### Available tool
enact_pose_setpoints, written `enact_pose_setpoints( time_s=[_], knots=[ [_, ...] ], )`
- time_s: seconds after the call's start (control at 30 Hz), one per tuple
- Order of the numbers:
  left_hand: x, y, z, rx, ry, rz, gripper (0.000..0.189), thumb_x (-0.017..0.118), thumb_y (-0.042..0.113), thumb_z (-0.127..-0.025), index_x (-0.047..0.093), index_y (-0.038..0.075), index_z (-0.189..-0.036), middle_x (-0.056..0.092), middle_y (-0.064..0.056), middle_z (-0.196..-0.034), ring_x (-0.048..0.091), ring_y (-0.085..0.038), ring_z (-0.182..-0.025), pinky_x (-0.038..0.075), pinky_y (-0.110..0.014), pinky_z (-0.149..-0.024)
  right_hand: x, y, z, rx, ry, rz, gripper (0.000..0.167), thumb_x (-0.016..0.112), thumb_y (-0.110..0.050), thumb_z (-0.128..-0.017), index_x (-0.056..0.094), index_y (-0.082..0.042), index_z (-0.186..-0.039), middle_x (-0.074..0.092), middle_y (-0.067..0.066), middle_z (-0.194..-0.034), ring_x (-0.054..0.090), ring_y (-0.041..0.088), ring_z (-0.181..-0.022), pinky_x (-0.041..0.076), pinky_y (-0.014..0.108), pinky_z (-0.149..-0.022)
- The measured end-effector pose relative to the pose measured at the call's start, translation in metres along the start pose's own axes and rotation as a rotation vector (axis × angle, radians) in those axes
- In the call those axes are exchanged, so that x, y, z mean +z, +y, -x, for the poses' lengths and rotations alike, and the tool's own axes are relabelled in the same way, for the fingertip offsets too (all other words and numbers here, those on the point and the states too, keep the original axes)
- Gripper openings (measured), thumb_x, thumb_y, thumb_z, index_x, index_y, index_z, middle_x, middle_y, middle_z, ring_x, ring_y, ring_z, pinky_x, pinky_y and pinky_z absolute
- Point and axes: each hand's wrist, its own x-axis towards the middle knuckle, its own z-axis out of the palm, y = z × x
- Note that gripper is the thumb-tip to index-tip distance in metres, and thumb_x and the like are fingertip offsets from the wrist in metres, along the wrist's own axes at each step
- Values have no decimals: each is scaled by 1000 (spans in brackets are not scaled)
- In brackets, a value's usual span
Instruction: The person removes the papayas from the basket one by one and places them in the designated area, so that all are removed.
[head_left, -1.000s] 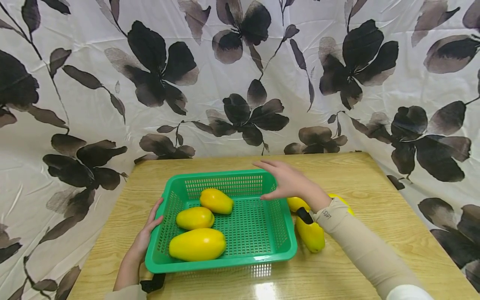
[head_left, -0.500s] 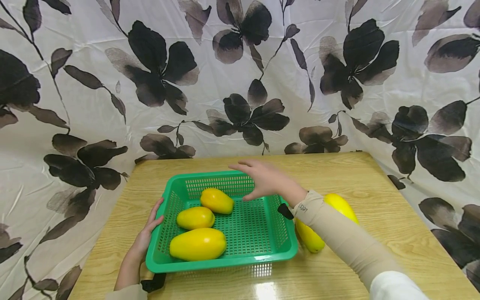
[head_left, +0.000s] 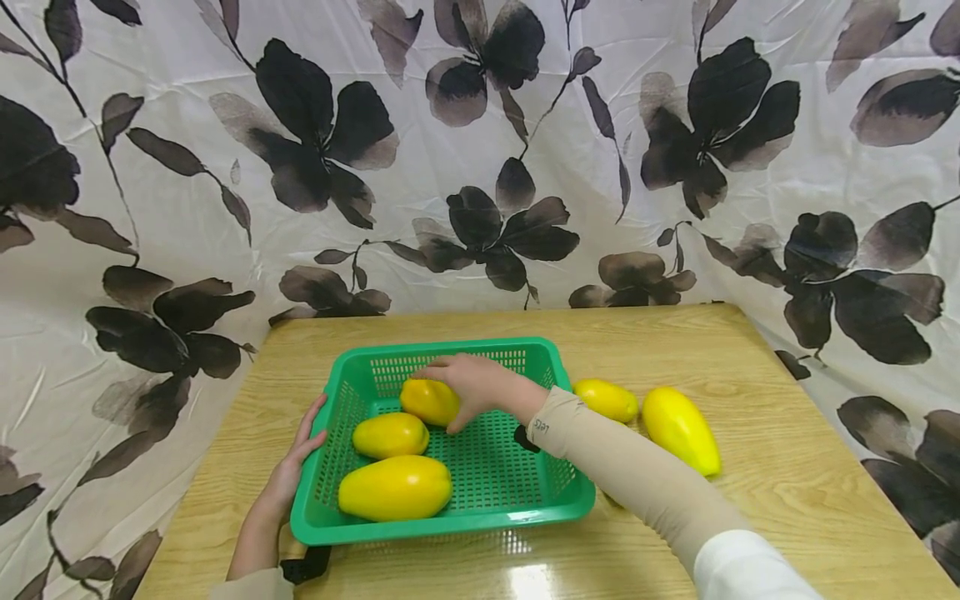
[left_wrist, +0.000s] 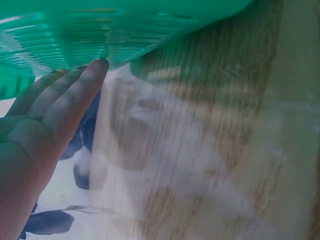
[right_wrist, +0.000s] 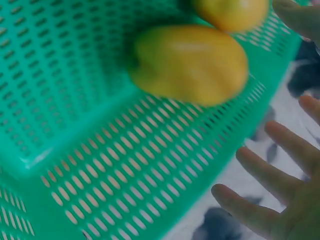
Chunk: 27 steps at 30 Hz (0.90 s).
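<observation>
A green plastic basket (head_left: pixel 495 483) with slotted walls holds three yellow papayas: one at the back (head_left: pixel 426 402), one in the middle (head_left: pixel 390 436) and a larger one in front (head_left: pixel 395 489). Over the back papaya reaches my right hand (head_left: pixel 486 385), partly covering it. In the right wrist view that hand (right_wrist: pixel 285 195) has its fingers spread, apart from the papaya (right_wrist: pixel 192 65). My left hand (head_left: pixel 287 475) rests against the basket's left side. Straight fingers of the left hand (left_wrist: pixel 45 125) touch the outer wall below the rim in the left wrist view.
Right of the basket, two more papayas lie on the wooden table (head_left: pixel 787 467): a smaller one (head_left: pixel 606 400) and a bigger one (head_left: pixel 681 429). My right sleeve (head_left: pixel 637 467) hides the table area beside the basket. A floral cloth (head_left: pixel 480 150) hangs behind the table.
My right hand has moved left and down, from above the basket's right side to the back papaya inside. The left hand and basket have stayed in place.
</observation>
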Motion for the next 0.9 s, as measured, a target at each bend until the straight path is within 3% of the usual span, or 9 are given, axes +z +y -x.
enact_pose_setpoints(
  time_s=[0.33, 0.57, 0.9],
  knots=[
    [0, 0, 0, -5, 9, -12, 53, 22, 28, -102, -5, 31, -147, -17, -10, -150, 3, -36, -131, 38, -17, -83, 25, 0, -9, 18, -42, 28, 89, 81, -36, -66, 36, -23, -141, 29, 9, -146, 39, 27, -125, 40, 38, -94],
    [0, 1, 0, -6, 11, -16, 52, 21, 28, -102, -5, 31, -147, -17, -10, -150, 3, -36, -131, 39, -17, -83, 32, 1, -19, 46, -57, 25, 92, 82, -34, -65, 33, -24, -142, 25, 9, -147, 39, 26, -125, 30, 40, -102],
    [1, 1, 1, -27, 16, 12, 52, 21, 29, -102, -5, 33, -147, -18, -9, -150, 4, -38, -132, 40, -19, -82, 43, -3, -31, 83, -66, 25, 101, 85, -30, -62, 26, -30, -144, 19, 9, -150, 42, 28, -120, 40, 37, -93]
  ],
)
